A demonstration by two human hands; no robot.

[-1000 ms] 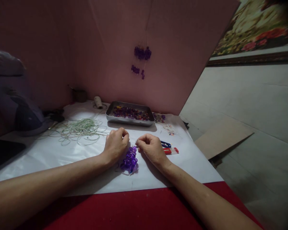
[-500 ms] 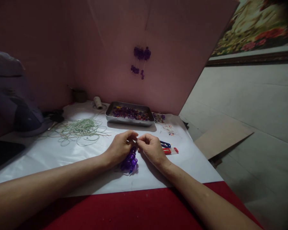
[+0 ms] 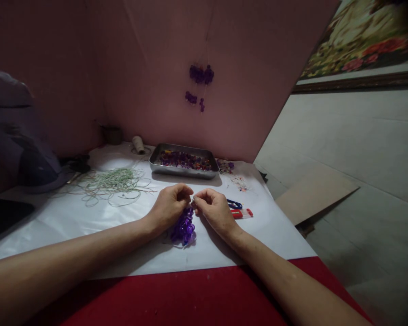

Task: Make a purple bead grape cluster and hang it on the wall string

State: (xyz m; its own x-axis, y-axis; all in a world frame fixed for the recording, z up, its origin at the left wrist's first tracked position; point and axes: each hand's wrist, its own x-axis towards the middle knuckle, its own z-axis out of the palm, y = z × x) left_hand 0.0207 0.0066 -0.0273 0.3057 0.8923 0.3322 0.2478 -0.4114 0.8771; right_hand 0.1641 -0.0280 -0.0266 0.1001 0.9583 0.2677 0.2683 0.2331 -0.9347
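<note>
Since a second ago, the left hand (image 3: 170, 207) has moved toward the right hand (image 3: 215, 209), and their fingers (image 3: 187, 192) now meet tip to tip. Both hands are pinched closed, but what they pinch is too small to see. Directly under the fingers, a purple bead cluster (image 3: 185, 227) lies on the white tabletop (image 3: 88, 226), its left side hidden by the left hand. Behind the right hand, a blue handle (image 3: 234, 204) is half covered, beside a red lighter (image 3: 242, 213). Farther back stand a metal tray (image 3: 183, 171) of beads and loose green cords (image 3: 114, 181).
</note>
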